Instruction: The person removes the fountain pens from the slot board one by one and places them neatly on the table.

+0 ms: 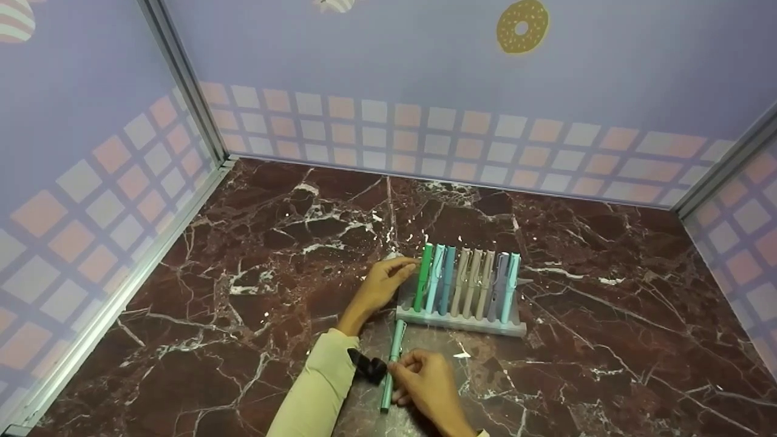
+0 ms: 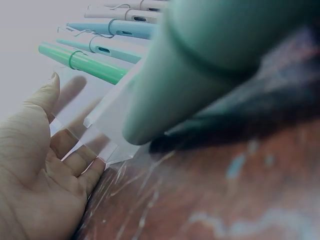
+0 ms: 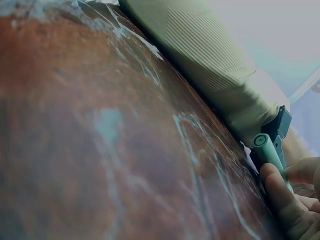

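A clear pen rack (image 1: 461, 325) stands on the marbled table with several capped pens in a row, a bright green pen (image 1: 423, 278) at its left end. My left hand (image 1: 381, 285) holds the rack's left side; its fingers show through the clear plastic in the left wrist view. In front of the rack, my right hand (image 1: 428, 383) pinches a pale green pen (image 1: 396, 343) between thumb and fingers. That pen points away from me, its clip end close to the rack's front left corner. It looms large and blurred in the left wrist view.
A black wrist strap mount (image 1: 368, 367) on my left sleeve (image 1: 318, 382) sits right beside the held pen. Patterned panels (image 1: 425, 130) wall the table at the back and both sides. Marbled tabletop (image 1: 607, 340) extends right of the rack.
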### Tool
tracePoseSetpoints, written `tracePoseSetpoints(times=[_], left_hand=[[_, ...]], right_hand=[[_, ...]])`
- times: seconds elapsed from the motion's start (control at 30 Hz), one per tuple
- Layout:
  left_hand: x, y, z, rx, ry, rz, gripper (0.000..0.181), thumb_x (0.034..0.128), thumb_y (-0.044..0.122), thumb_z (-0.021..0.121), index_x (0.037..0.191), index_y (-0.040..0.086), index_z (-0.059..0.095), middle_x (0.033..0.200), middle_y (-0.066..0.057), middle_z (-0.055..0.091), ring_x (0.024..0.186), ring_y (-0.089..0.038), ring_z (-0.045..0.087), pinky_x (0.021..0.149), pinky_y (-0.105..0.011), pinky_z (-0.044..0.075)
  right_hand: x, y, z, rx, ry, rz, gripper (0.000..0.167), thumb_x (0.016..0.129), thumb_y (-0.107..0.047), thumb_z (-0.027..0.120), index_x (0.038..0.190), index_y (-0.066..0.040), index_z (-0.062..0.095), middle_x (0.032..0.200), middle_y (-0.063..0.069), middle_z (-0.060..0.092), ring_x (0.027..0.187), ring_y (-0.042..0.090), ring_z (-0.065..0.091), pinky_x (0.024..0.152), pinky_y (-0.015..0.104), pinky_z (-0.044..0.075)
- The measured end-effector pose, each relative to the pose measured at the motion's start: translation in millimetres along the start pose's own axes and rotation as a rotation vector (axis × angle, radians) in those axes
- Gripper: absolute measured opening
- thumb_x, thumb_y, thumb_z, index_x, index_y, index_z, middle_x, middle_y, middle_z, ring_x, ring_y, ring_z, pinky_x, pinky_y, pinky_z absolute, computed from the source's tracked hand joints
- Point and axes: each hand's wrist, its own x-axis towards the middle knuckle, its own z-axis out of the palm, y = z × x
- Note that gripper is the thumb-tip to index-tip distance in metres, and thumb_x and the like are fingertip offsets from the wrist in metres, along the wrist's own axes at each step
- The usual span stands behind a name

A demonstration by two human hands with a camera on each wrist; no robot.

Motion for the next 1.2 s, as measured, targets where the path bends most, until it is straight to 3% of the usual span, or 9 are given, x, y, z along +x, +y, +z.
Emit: tracePoseSetpoints(times=[0.07, 0.27, 0.47, 0.83, 0.97, 1.2], left_hand=[[1.4, -3.6, 0.4, 0.000, -0.001, -0.008, 0.030, 0.1032, 0.008, 0.053, 0.123, -0.012, 0.062, 0.120, -0.032, 0.065, 0.114, -0.047, 0.061, 0.102, -0.051, 0.048], [11.0, -33.9, 2.9, 0.009, 0.013, -0.015, 0.029, 0.1035, 0.009, 0.052, 0.124, -0.009, 0.063, 0.122, -0.027, 0.066, 0.114, -0.044, 0.062, 0.103, -0.051, 0.048], [12.5, -40.7, 2.5, 0.019, 0.027, -0.011, 0.029, 0.1028, 0.016, 0.056, 0.123, -0.001, 0.068, 0.121, -0.018, 0.070, 0.113, -0.032, 0.064, 0.104, -0.044, 0.048], [11.5, -41.3, 0.4, 0.040, 0.023, -0.009, 0.029, 0.1034, 0.017, 0.056, 0.123, -0.001, 0.068, 0.120, -0.018, 0.070, 0.113, -0.031, 0.064, 0.100, -0.044, 0.050], [11.4, -39.3, 1.8, 0.044, 0.032, -0.015, 0.029, 0.1030, 0.013, 0.055, 0.122, -0.006, 0.066, 0.119, -0.025, 0.068, 0.113, -0.039, 0.062, 0.102, -0.050, 0.047], [4.3, -9.5, 1.4, 0.051, 0.014, 0.002, 0.029, 0.1031, 0.008, 0.053, 0.121, -0.011, 0.064, 0.117, -0.031, 0.066, 0.111, -0.043, 0.062, 0.101, -0.049, 0.048]], right_hand=[[0.1, 0.4, 0.2, 0.000, 0.004, 0.004, 0.017, 0.088, -0.011, 0.075, 0.083, 0.002, 0.065, 0.062, 0.007, 0.066, 0.044, 0.010, 0.063, 0.045, 0.032, 0.056], [-0.5, 1.4, 0.4, 0.010, 0.017, -0.031, 0.019, 0.088, -0.011, 0.076, 0.081, 0.002, 0.064, 0.061, 0.007, 0.066, 0.042, 0.009, 0.061, 0.042, 0.034, 0.055], [0.4, 2.0, 0.0, 0.009, 0.025, -0.035, 0.019, 0.089, -0.011, 0.075, 0.080, 0.001, 0.064, 0.060, 0.007, 0.065, 0.042, 0.011, 0.061, 0.042, 0.034, 0.055], [0.2, 3.0, 1.0, 0.029, 0.053, -0.024, 0.019, 0.092, -0.012, 0.071, 0.081, 0.000, 0.062, 0.061, 0.006, 0.064, 0.042, 0.012, 0.061, 0.041, 0.036, 0.055], [-2.4, 5.0, -3.7, 0.062, 0.041, -0.053, 0.018, 0.093, -0.011, 0.070, 0.085, 0.002, 0.062, 0.064, 0.008, 0.064, 0.043, 0.012, 0.061, 0.040, 0.036, 0.054], [-4.5, 10.8, -29.5, 0.021, -0.001, -0.189, 0.010, 0.094, -0.006, 0.067, 0.093, 0.003, 0.065, 0.077, 0.011, 0.069, 0.053, 0.011, 0.062, 0.045, 0.034, 0.056]])
